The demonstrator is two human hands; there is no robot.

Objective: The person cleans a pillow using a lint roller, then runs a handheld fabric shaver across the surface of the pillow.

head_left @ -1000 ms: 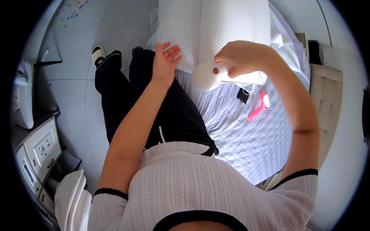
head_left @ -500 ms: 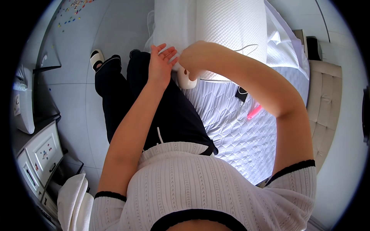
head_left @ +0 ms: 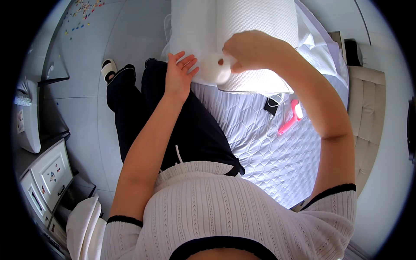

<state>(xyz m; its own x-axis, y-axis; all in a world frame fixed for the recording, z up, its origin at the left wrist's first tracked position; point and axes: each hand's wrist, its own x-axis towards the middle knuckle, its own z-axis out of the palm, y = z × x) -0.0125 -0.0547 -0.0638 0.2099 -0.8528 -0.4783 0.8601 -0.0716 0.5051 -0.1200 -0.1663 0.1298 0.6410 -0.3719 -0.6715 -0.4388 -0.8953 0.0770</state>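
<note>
My left hand [head_left: 181, 76] is palm up over my thigh, its fingers spread and nothing in it. My right hand [head_left: 250, 51] is closed on a white rounded object [head_left: 216, 69] with a small brown spot; the object's outline is blurred. It hangs just right of my left fingers, in front of a white textured pillow [head_left: 264, 26]. Where my right fingers meet the object is partly hidden.
On the quilted bed [head_left: 264, 160] lie a pink device [head_left: 291, 118] with a lit white head and a black box [head_left: 271, 105] with a white cable. A beige headboard [head_left: 366, 112] stands at the right. Small colourful pieces [head_left: 82, 17] dot the floor, upper left.
My right hand first swung left with the white object towards my left hand, then moved back up and to the right. My left hand has shifted slightly left.
</note>
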